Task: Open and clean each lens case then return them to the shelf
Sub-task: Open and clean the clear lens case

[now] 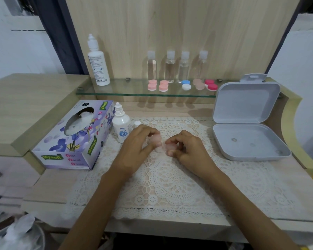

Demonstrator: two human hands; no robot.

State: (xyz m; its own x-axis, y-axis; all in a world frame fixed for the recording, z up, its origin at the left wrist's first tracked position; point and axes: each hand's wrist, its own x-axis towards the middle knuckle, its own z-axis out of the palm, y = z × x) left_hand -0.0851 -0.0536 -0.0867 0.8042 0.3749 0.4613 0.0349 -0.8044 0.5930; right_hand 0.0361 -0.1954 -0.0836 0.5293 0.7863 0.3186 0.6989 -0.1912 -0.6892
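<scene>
Holding a pale pink lens case point(162, 145) low over the lace mat point(170, 179). Left hand point(137, 141) and right hand point(186, 147) each pinch one end with curled fingers, likely bracing it to twist a cap. Solution bottle point(121, 125) stands near. Other cases point(163, 85) wait on the glass shelf point(116, 89).

A tissue box point(74, 136) lay left of the lace mat point(170, 186), a small bottle point(121, 123) just beside it, an open box point(246, 105) on the right. Behind, a glass shelf point(126, 88) bore lens cases point(186, 84) before a row of bottles point(170, 67).
</scene>
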